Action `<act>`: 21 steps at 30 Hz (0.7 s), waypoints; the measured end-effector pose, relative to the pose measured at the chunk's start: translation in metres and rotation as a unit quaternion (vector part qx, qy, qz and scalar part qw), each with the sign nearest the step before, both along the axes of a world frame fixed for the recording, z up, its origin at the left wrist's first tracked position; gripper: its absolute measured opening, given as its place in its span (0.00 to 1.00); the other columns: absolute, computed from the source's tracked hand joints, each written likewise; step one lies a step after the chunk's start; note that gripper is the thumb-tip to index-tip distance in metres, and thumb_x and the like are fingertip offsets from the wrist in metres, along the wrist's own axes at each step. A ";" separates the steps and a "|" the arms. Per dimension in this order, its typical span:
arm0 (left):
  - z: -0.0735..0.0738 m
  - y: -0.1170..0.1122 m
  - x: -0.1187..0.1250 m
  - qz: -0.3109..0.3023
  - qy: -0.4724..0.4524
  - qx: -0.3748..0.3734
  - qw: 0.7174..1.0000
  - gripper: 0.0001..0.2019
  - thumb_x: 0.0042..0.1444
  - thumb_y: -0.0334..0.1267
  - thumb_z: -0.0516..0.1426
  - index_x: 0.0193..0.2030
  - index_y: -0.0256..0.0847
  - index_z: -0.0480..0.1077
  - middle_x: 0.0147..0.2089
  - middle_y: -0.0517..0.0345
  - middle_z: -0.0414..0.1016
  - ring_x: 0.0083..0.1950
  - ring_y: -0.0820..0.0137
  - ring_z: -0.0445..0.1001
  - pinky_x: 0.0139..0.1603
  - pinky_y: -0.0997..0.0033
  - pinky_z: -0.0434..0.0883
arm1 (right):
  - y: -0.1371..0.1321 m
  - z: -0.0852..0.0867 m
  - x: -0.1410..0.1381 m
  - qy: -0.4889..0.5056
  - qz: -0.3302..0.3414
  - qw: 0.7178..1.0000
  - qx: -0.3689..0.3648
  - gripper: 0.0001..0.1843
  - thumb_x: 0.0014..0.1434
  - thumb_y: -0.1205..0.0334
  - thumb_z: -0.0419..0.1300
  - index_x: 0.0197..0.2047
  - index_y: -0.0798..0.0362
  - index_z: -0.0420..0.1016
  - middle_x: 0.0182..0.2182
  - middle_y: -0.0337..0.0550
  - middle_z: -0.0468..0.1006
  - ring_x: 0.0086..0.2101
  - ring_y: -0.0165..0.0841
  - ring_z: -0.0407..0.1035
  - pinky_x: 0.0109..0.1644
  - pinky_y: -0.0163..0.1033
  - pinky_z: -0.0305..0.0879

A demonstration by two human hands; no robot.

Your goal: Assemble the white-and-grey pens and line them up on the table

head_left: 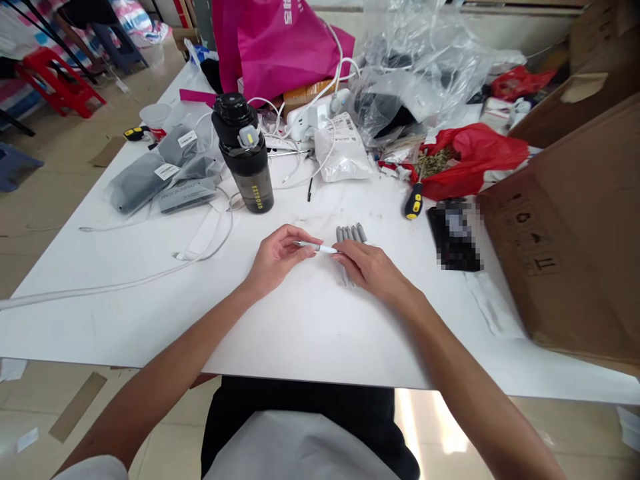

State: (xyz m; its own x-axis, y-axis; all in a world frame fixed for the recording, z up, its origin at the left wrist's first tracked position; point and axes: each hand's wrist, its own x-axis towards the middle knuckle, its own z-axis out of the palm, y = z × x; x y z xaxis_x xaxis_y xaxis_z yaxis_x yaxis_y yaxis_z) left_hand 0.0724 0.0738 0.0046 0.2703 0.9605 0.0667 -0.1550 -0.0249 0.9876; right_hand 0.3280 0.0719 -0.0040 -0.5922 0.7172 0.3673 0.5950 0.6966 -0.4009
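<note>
the left hand [277, 259] and right hand [370, 267] are both closing on a slim white pen [317, 248], one at each end, above a white table [300, 320]. grey tubes [351, 233] are lying side by side, just past the right hand. a dark plastic bottle [245, 160] is standing farther back, its yellow lettering unreadable, and a yellow-and-black screwdriver [413, 201] is lying off to the right.

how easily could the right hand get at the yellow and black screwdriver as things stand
Probably yes, fairly easily. The right hand is close to the screwdriver, with only open white table between them. It is touching the white pen, though, so it may need to let go first.
</note>
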 end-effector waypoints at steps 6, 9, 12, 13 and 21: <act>-0.007 0.005 -0.012 0.073 0.196 0.192 0.959 0.12 0.67 0.50 0.67 0.44 0.43 0.84 0.39 0.55 0.85 0.38 0.68 0.80 0.42 0.68 0.77 | 0.002 0.000 0.004 -0.013 -0.021 1.000 0.004 0.13 0.83 0.56 0.48 0.54 0.51 0.72 0.41 0.48 0.80 0.34 0.39 0.74 0.36 0.45 0.68; -0.006 0.004 -0.015 0.073 0.228 0.156 0.958 0.25 0.74 0.55 0.58 0.31 0.40 0.79 0.27 0.57 0.78 0.27 0.72 0.73 0.33 0.69 0.71 | 0.001 0.001 0.002 -0.005 -0.018 1.000 0.020 0.12 0.83 0.57 0.49 0.54 0.51 0.72 0.40 0.47 0.80 0.34 0.39 0.74 0.35 0.44 0.68; -0.004 0.004 -0.014 0.079 0.239 0.138 0.958 0.28 0.75 0.58 0.56 0.30 0.40 0.78 0.29 0.56 0.80 0.29 0.72 0.74 0.33 0.69 0.70 | 0.001 0.002 0.002 0.006 -0.019 0.999 0.033 0.11 0.82 0.57 0.50 0.54 0.52 0.72 0.39 0.47 0.79 0.33 0.37 0.73 0.35 0.43 0.67; -0.003 0.005 -0.013 0.076 0.232 0.152 0.958 0.23 0.73 0.58 0.59 0.38 0.41 0.81 0.36 0.54 0.83 0.33 0.71 0.77 0.36 0.70 0.72 | 0.001 0.002 0.002 0.010 -0.019 0.999 0.037 0.11 0.82 0.58 0.50 0.55 0.52 0.72 0.39 0.47 0.79 0.32 0.37 0.72 0.34 0.43 0.67; -0.004 0.004 -0.010 0.070 0.258 0.159 0.950 0.24 0.71 0.58 0.61 0.31 0.41 0.75 0.27 0.59 0.76 0.28 0.72 0.71 0.31 0.69 0.67 | 0.003 0.000 0.005 0.010 -0.028 0.999 0.042 0.12 0.82 0.56 0.50 0.54 0.51 0.73 0.38 0.46 0.78 0.32 0.36 0.71 0.34 0.42 0.67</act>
